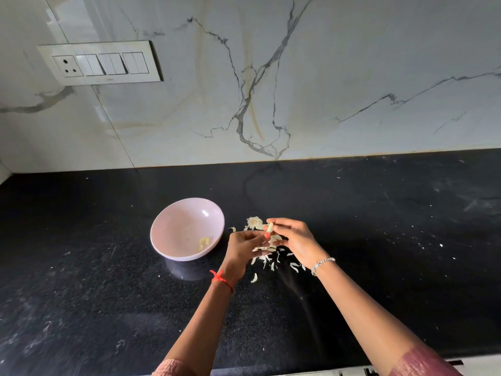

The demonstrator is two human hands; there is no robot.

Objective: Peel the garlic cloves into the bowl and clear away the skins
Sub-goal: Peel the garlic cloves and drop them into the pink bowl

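- Wall (325, 77) behind the bowl is white marble with grey veins, and it takes up the whole top half of the view.
- Black counter (108, 294) runs under the bowl and everything else.
- Switch panel (100, 63) sits on the wall, up and to the left of the bowl.
- Pale pink bowl (173, 232) stands upright on the counter with a few peeled cloves (204, 242) inside, near its front right wall.
- Right hand (295, 240) is just right of the bowl, fingers bent, pinching a garlic clove (270, 227) at the fingertips.
- Left hand (241, 246) is between the bowl and the right hand. Its fingers are curled in and a red-nailed tip nips the clove's lower end.
- Garlic skins (267, 257) are scattered on the counter right of the bowl, mostly under the hands.
- Papery leftover garlic head (254, 222) lies right of the bowl, just behind the hands.
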